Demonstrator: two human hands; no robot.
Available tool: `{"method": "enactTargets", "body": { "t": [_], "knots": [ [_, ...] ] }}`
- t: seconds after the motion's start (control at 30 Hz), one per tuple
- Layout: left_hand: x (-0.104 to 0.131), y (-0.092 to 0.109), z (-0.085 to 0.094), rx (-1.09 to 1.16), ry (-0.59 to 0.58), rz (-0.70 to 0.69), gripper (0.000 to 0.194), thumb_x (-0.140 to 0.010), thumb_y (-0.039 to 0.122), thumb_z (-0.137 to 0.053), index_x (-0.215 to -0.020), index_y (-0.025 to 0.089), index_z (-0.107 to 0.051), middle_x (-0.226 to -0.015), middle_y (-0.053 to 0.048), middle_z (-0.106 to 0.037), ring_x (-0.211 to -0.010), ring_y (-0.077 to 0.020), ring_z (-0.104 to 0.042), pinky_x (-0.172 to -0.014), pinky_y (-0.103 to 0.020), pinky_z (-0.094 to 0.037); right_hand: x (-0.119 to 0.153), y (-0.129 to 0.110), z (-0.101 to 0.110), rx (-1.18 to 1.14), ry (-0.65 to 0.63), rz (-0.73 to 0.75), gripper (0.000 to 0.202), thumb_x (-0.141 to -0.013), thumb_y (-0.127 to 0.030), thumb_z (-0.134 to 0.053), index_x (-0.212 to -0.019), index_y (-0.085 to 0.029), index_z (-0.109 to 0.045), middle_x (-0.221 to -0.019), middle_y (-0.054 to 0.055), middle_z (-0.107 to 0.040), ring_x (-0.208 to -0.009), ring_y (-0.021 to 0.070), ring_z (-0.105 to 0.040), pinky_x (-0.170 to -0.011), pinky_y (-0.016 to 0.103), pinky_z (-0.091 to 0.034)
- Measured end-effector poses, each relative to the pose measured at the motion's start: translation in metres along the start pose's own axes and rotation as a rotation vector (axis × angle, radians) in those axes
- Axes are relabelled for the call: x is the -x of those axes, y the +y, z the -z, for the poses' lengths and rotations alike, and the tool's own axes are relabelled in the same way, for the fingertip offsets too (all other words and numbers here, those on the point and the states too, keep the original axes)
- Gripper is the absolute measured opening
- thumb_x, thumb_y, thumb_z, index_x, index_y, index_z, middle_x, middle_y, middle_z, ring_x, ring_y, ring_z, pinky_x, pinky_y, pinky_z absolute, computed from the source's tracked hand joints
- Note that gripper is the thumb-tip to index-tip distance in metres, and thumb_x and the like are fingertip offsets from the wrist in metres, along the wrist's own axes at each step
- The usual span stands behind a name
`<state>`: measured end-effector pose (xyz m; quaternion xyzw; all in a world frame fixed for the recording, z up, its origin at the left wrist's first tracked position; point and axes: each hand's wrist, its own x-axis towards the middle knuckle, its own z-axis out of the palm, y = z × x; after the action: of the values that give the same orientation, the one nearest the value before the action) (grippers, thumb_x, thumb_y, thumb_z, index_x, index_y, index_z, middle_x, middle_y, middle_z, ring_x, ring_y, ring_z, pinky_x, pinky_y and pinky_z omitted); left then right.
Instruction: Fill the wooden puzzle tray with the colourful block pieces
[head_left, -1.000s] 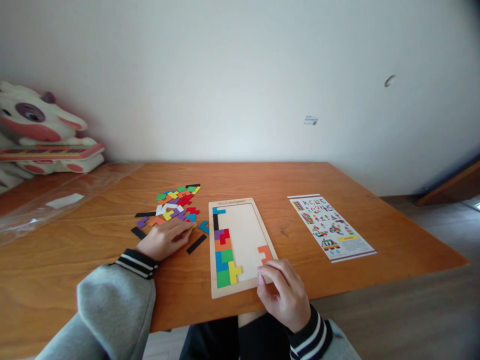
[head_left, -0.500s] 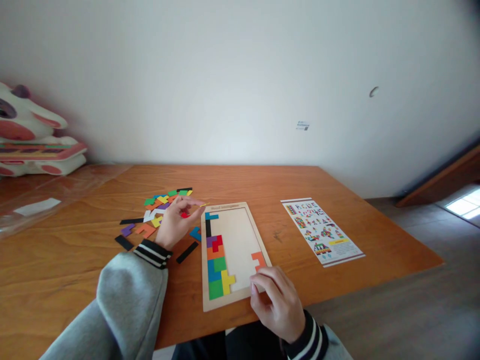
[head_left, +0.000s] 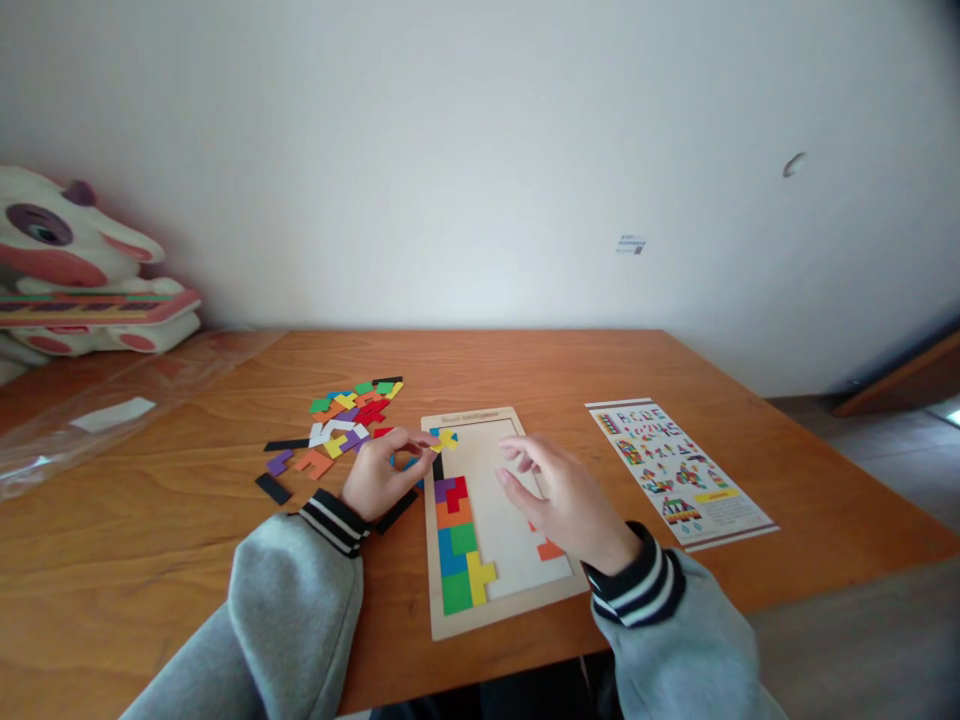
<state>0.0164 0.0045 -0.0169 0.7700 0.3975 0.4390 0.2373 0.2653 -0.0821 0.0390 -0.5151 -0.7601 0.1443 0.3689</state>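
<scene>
My left hand (head_left: 390, 468) pinches a yellow puzzle piece (head_left: 448, 439) between thumb and fingertips, over the upper left of a wooden puzzle tray (head_left: 454, 628). My right hand (head_left: 562, 495) hovers above the tray's right half, its fingers apart and holding nothing. Along the tray's left side lie fitted pieces: a black bar (head_left: 438, 467), a red piece (head_left: 456, 494), a green square (head_left: 463, 538) and a yellow piece (head_left: 480, 576) among them. An orange piece (head_left: 550, 550) at the tray's right edge is partly covered by my right hand.
Loose coloured pieces (head_left: 352, 408) are heaped left of the tray, with black bars (head_left: 272, 488) around them. A printed pattern sheet (head_left: 679, 475) lies to the right. At the far left are a cow-shaped toy keyboard (head_left: 97, 280) and clear plastic wrapping (head_left: 180, 380).
My left hand has brought the yellow piece over the tray's top left. My right hand has risen from the tray's lower right edge, its fingers opening. The view has shifted slightly left.
</scene>
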Motion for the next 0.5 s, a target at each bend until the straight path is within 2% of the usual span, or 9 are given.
{"method": "enactTargets", "body": {
  "t": [0.1,0.2,0.33,0.5],
  "knots": [
    [0.001,0.002,0.002,-0.023,-0.069,-0.067,0.014,-0.084,0.027,-0.064,-0.091,0.019,-0.072,-0.087,-0.004,-0.076,-0.076,-0.016,-0.072,-0.073,-0.026,-0.058,-0.032,0.01,-0.024,-0.2,-0.135,-0.093,0.033,-0.092,-0.034,-0.062,-0.123,-0.022,-0.061,-0.105,0.006,-0.072,-0.086,0.0161,-0.066,-0.077,0.032,-0.054],
    [0.001,0.005,0.002,-0.004,-0.141,-0.109,0.011,-0.085,0.023,-0.062,-0.089,0.019,-0.071,-0.086,-0.003,-0.075,-0.076,-0.015,-0.071,-0.073,-0.024,-0.058,-0.047,0.019,-0.044,-0.411,-0.263,-0.135,0.035,-0.093,-0.037,-0.062,-0.124,-0.021,-0.063,-0.104,0.006,-0.073,-0.088,0.0147,-0.067,-0.075,0.028,-0.053],
    [0.001,0.007,0.002,0.033,-0.197,-0.12,0.009,-0.086,0.021,-0.06,-0.087,0.019,-0.069,-0.084,-0.003,-0.073,-0.077,-0.0149,-0.07,-0.073,-0.024,-0.057,-0.046,0.027,-0.054,-0.46,-0.267,-0.149,0.031,-0.09,-0.034,-0.066,-0.117,-0.02,-0.069,-0.1,0.005,-0.072,-0.082,0.014,-0.065,-0.07,0.027,-0.052],
    [0.001,0.008,0.002,0.072,-0.247,-0.117,0.01,-0.088,0.022,-0.059,-0.09,0.018,-0.069,-0.085,-0.004,-0.072,-0.078,-0.015,-0.069,-0.076,-0.026,-0.057,-0.04,0.031,-0.059,-0.587,-0.281,-0.141,0.036,-0.088,-0.033,-0.067,-0.123,-0.022,-0.066,-0.102,0.004,-0.072,-0.083,0.0141,-0.066,-0.074,0.028,-0.053]
  ]
}}
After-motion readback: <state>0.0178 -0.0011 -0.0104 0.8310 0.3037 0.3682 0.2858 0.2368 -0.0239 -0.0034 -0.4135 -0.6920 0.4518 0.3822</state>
